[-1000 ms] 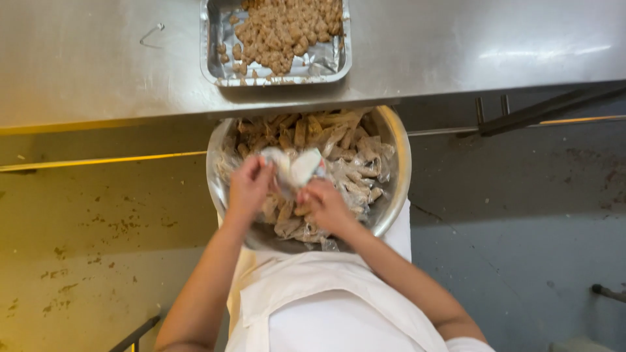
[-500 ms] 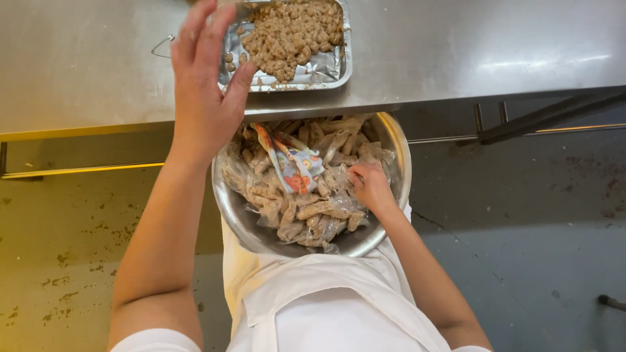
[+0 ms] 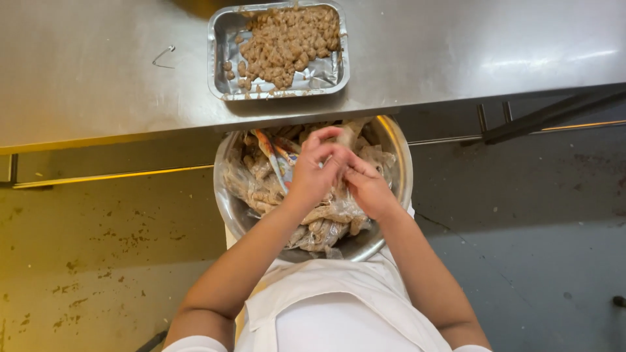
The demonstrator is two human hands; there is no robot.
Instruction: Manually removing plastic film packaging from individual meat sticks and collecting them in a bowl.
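A round steel bowl (image 3: 399, 171) rests against my apron, full of small clear plastic packets of brown filling (image 3: 326, 228) and a few coloured wrappers (image 3: 274, 156). Over the bowl's middle, my left hand (image 3: 314, 171) and my right hand (image 3: 366, 189) meet, fingers pinched together on one packet between them. Much of that packet is hidden by my fingers. On the steel counter above the bowl sits a rectangular foil tray (image 3: 225, 45) holding a heap of brown crumbly filling (image 3: 287, 42).
The steel counter (image 3: 98, 72) runs across the top, with a small bent wire clip (image 3: 164, 56) to the left of the tray. Below its edge are rails and a stained floor (image 3: 98, 261). My white apron (image 3: 332, 306) fills the bottom middle.
My left hand, which had reached up to the foil tray, has come back down into the bowl. Both hands now pinch a packet together.
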